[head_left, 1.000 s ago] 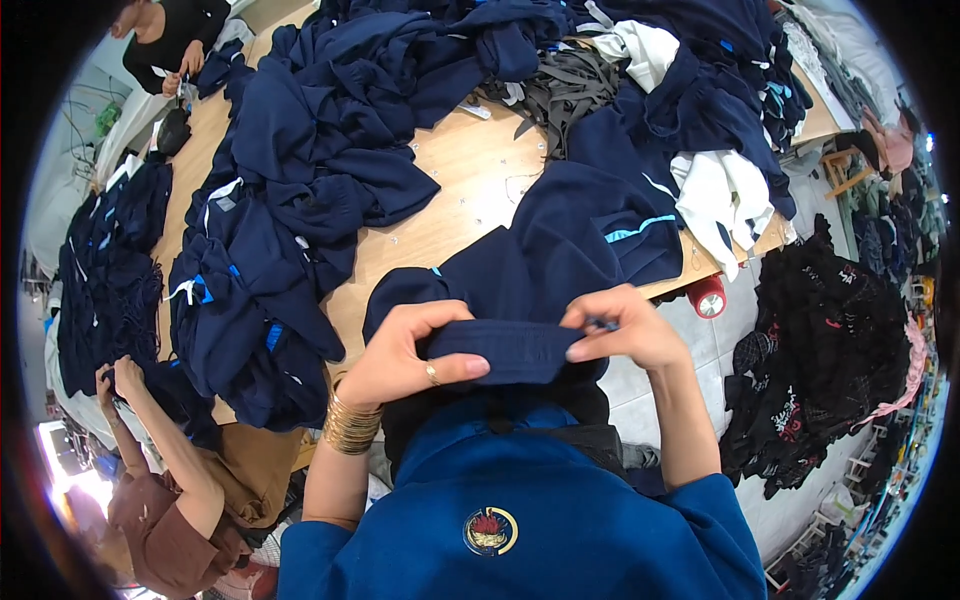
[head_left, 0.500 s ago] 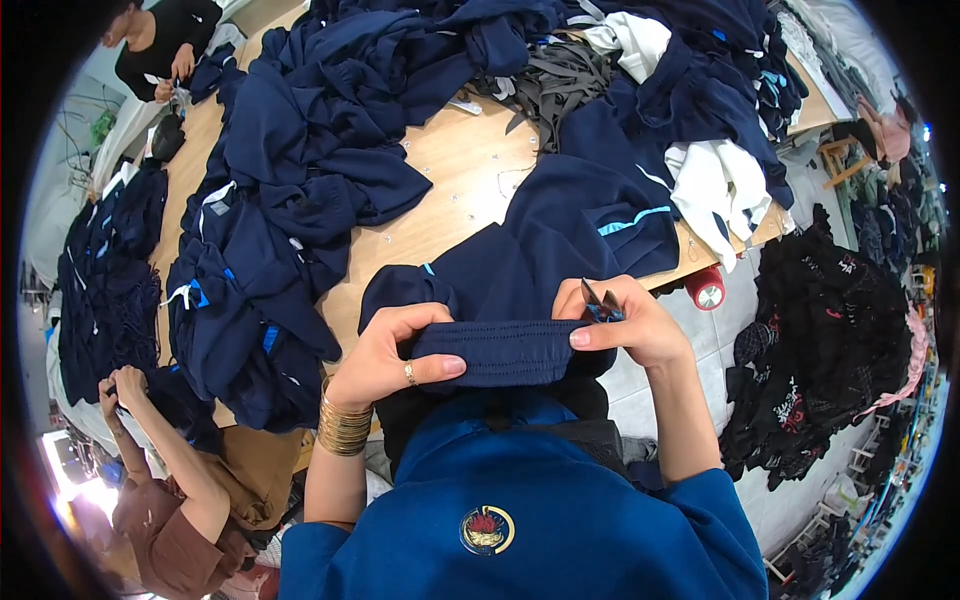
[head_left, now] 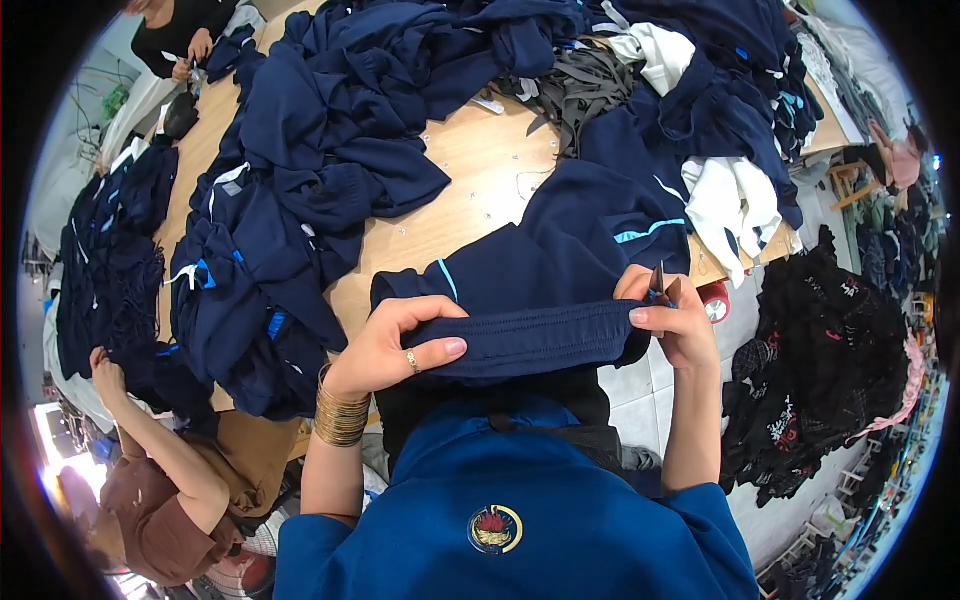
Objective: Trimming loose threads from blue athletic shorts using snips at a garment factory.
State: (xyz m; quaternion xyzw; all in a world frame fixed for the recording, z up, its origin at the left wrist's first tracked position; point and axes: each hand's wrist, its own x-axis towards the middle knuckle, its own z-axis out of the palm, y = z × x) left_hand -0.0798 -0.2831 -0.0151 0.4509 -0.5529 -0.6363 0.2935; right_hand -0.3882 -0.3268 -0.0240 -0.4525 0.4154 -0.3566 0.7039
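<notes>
While pinched between thumb & fingers [head_left: 452, 347] of left hand [head_left: 395, 350], navy waistband [head_left: 530, 340] stretched taut across to right hand [head_left: 675, 325], just above wearer's chest. Right fingers closed on band's far end plus small dark snips [head_left: 660, 282], blades poking up; can't tell whether blades open. Left fingers narrow, wrapped over band's top edge; ring & gold bangles [head_left: 340, 420] on that side.

Rest of navy garment [head_left: 560, 255] w/ light-blue piping draped fwd onto wooden desk [head_left: 470, 190], touching band. Soft, light knit by look — limp, no stiffness, prob. stretchy at elastic; best held at stitched band edge, both ends, to keep flat. Not slippery, not fragile.

Further out: heaps of navy clothes [head_left: 310, 190] left & top, grey straps [head_left: 580, 85], white pieces [head_left: 735, 200]. Black garment pile [head_left: 830, 370] off desk at right. Another person's arm [head_left: 150, 440] lower left, reaching into navy stack.
</notes>
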